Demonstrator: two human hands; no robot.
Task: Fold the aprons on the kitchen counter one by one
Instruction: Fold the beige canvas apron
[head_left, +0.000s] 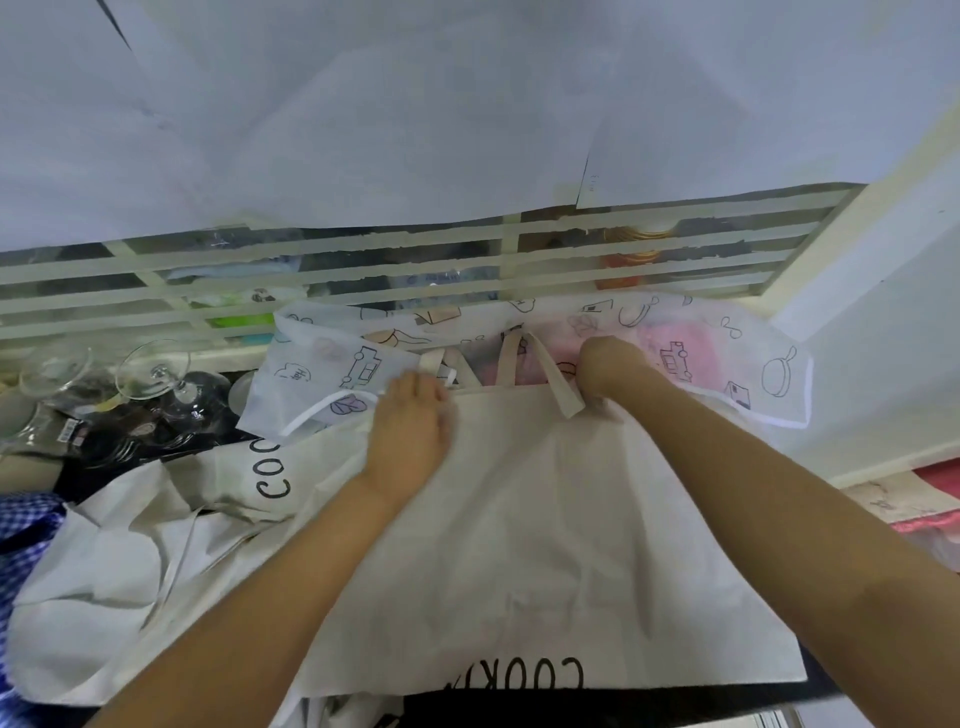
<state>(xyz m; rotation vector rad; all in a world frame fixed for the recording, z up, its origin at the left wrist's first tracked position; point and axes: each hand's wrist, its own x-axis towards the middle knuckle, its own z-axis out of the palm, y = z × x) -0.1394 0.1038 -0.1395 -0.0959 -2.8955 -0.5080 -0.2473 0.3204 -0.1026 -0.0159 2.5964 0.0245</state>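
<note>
A cream apron (545, 545) with black lettering lies spread flat on the counter in front of me. My left hand (410, 431) rests on its far left corner, fingers curled at the cloth's edge. My right hand (608, 366) grips its far right corner beside a cream strap (563, 384). A second cream apron (156, 545) lies crumpled to the left, also printed in black. Behind both lies a thin white apron (727, 353) printed with line drawings.
Upturned stemmed glasses (150, 374) stand on a dark tray at the far left. A barred window (363, 270) runs along the back. A white wall (883, 338) closes the right side, with pink cloth (935, 483) below it. Blue checked fabric (26, 535) shows at the left edge.
</note>
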